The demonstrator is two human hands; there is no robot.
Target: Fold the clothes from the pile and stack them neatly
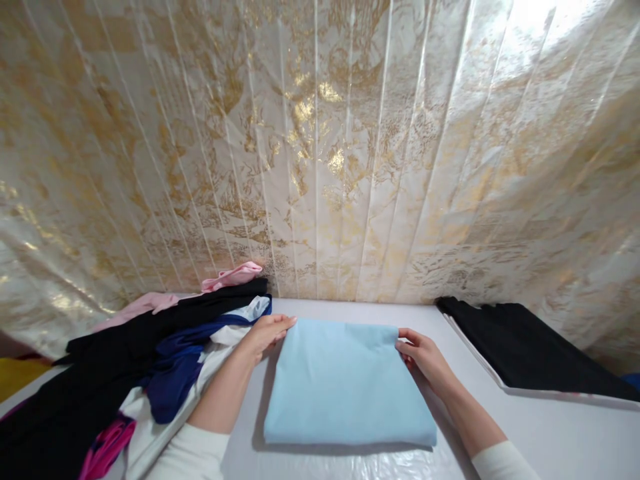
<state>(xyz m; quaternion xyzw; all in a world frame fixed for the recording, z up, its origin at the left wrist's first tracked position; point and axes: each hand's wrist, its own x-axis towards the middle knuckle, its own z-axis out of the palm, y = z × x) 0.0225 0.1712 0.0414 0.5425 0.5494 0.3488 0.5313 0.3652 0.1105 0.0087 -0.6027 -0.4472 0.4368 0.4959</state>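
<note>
A light blue cloth (350,387), folded into a flat, near-square shape, lies on the white table in front of me. My left hand (270,333) pinches its far left corner between thumb and fingers. At the far right corner, my right hand (420,353) has the edge gripped, with the thumb and index finger closed on it. Both far corners look slightly lifted, while the near edge rests on the table. What kind of garment or fabric piece it is does not show.
Loose clothes, among them a black garment (135,340), a dark blue one (175,380) and a pink one (233,277), are heaped at the left. Folded black cloth (540,347) lies at the right of the white table (545,433). Behind hangs a gold-patterned curtain (340,147).
</note>
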